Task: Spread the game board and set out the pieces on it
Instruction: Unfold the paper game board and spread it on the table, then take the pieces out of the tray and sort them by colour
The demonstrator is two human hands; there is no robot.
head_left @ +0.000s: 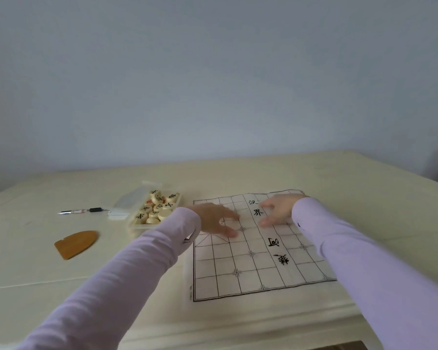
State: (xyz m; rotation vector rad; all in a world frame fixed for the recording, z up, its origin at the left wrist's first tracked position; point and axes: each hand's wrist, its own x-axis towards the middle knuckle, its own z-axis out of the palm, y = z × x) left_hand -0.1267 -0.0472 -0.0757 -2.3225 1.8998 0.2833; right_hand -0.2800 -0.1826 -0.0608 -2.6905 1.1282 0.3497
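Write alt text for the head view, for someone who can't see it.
The left hand and right hand lie open on a paper board with a printed grid, spread on a cream table. Left of the board stands an open box of round pieces; farther left lie a pen and a brown wooden slab.

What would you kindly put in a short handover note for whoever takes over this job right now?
Hands: left hand and right hand are both open, fingers flat on the far half of the board, holding nothing.
Things: the white sheet game board with black grid lines lies unfolded on the cream table. The round cream pieces are piled in the open clear plastic box left of the board.
Done: board spread, apparently being smoothed.
Left: set every piece out on the board; none shows there.
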